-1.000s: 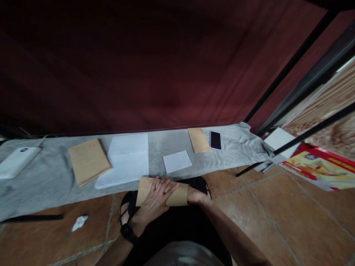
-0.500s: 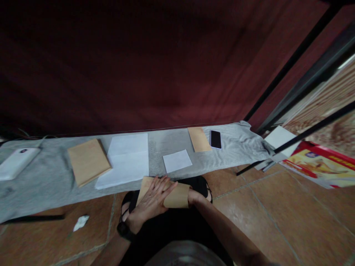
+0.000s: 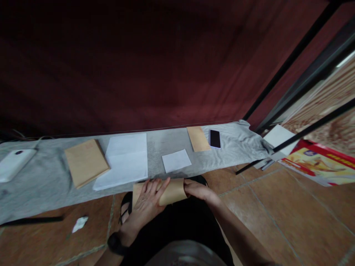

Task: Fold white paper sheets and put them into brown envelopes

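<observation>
A brown kraft envelope rests across my lap, its right end bulging open. My left hand lies on top of it, palm down, fingers stretched out and thumb spread to the right. A dark watch is on that wrist. At the open right end, my right hand reaches inside the envelope; its fingers are hidden there. Just beyond, on the grey cloth, lies a small white paper. Behind that is a flat, small brown envelope.
The grey cloth covers a narrow bench. On it are a stack of brown envelopes, a large creased white sheet, a phone and a white device. Right stands a red-yellow box by black metal bars.
My right hand has drawn back a little toward the envelope's mouth, and more of the hand shows. The envelope has shifted slightly left with my left hand still flat on it.
</observation>
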Demonstrator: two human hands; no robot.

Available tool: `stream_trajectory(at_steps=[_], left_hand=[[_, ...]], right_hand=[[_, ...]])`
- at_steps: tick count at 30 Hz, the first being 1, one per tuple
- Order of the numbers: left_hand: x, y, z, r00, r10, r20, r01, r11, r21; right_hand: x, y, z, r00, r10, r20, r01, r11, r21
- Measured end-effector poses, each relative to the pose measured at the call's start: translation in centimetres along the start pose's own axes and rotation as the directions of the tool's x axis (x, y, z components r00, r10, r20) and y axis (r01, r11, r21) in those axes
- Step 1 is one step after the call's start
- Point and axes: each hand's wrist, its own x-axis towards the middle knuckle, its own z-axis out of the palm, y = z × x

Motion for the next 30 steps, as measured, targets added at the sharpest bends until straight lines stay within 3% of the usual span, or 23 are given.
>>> stream_trajectory(at_steps=[2, 3, 4, 6, 8, 11, 15, 18, 23, 26, 30], left_hand=[[0.0, -0.3, -0.4, 0.999, -0.045, -0.029, 0.045, 0.999, -0.005], [0.0, -0.4, -0.6, 0.997, -0.068, -0.037, 0.068, 0.998, -0.005], [0.0, -0.6, -0.8, 0.995, -0.093, -0.038, 0.093, 0.996, -0.004], [0.0, -1.1, -1.0, 0.988, -0.151, -0.035, 0.151, 0.988, 0.005], [-0.1, -1.7, -1.0, 0.976, -0.213, -0.035, 0.213, 0.977, 0.009], [-0.2, -2.8, -0.8, 0.961, -0.274, -0.031, 0.274, 0.962, 0.013], [-0.4, -3.9, -0.6, 0.945, -0.325, -0.043, 0.326, 0.944, 0.039], [-0.3, -4.3, -0.5, 0.932, -0.360, -0.051, 0.363, 0.930, 0.062], [-0.5, -4.7, 0.2, 0.916, -0.400, -0.027, 0.401, 0.913, 0.071], [-0.6, -4.8, 0.6, 0.916, -0.400, -0.015, 0.400, 0.914, 0.070], [-0.6, -4.8, 0.9, 0.914, -0.405, -0.016, 0.406, 0.912, 0.055]], right_hand=[[0.2, -0.2, -0.5, 0.968, -0.013, 0.250, -0.035, 0.982, 0.185], [0.4, -0.3, -0.7, 0.949, -0.039, 0.312, -0.048, 0.963, 0.266], [0.6, -0.4, -0.9, 0.953, -0.061, 0.298, -0.036, 0.950, 0.310], [1.5, -0.5, -1.3, 0.984, -0.063, 0.168, 0.020, 0.969, 0.246], [2.7, -0.4, -1.7, 0.999, -0.050, -0.021, 0.051, 0.997, 0.055], [4.8, 0.2, -2.4, 0.970, -0.055, -0.235, 0.034, 0.995, -0.092], [7.2, 1.0, -2.4, 0.898, -0.109, -0.426, -0.043, 0.942, -0.332], [8.2, 1.2, -1.5, 0.857, -0.176, -0.484, -0.169, 0.791, -0.587], [9.4, 1.2, -0.4, 0.846, -0.183, -0.502, -0.271, 0.662, -0.699], [9.9, 1.3, -0.6, 0.855, -0.131, -0.502, -0.297, 0.670, -0.681], [10.2, 1.6, -1.2, 0.852, -0.098, -0.514, -0.247, 0.791, -0.560]])
